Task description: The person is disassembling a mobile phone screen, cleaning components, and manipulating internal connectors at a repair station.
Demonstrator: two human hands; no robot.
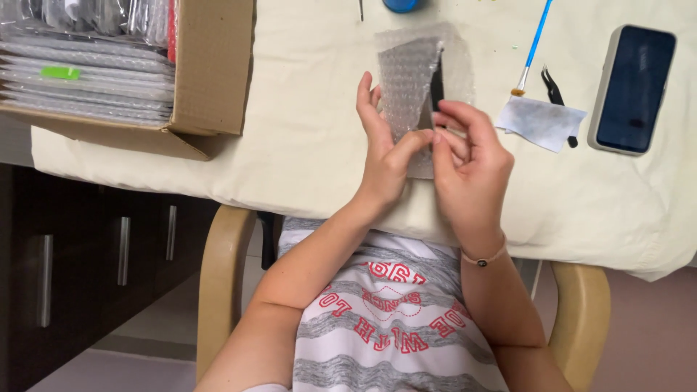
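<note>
Both of my hands hold a clear bubble-wrap pouch above the cloth-covered table. My left hand supports the pouch from the left, fingers up along its side, thumb pinching its lower edge. My right hand grips the lower right part, fingertips at the pouch's opening. A thin dark flat item shows at the pouch's right edge, partly inside it.
A cardboard box with several stacked bubble-wrap pouches stands at the left. To the right lie a blue-handled brush, black tweezers, a white cloth patch and a phone. Dark drawers stand below left.
</note>
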